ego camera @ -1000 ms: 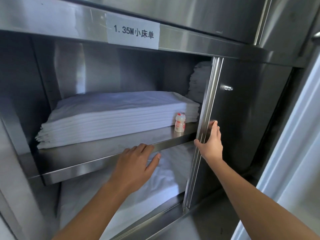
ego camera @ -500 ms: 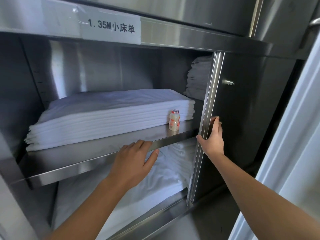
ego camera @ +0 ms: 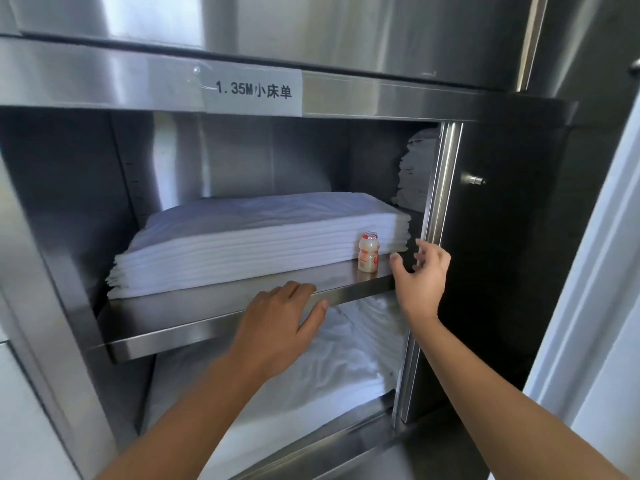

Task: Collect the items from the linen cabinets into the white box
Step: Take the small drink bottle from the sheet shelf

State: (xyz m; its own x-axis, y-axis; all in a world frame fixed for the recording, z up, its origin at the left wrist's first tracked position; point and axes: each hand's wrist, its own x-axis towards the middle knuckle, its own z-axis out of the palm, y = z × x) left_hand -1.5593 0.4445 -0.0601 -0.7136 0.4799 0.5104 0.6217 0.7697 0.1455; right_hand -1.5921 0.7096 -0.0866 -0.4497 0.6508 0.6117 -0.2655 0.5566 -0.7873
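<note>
Since the earlier frame, the right hand (ego camera: 420,271) has left the steel cabinet door edge (ego camera: 440,202) at centre right. It hovers with fingers spread, holding nothing, just right of the small pale plastic drink bottle with a red label (ego camera: 368,252). The bottle stands upright on the stainless-steel shelf (ego camera: 187,327), beside the stack of folded white sheets (ego camera: 259,244). The left hand (ego camera: 277,327) lies flat on the shelf's front lip, mid-frame.

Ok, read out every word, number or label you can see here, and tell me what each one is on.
"1.35M小床单": black print on the white paper label stuck to the stainless steel rail above the open shelf.
Red print on the small pale plastic drink bottle standing on that shelf: too small to read.
No other text is visible.
</note>
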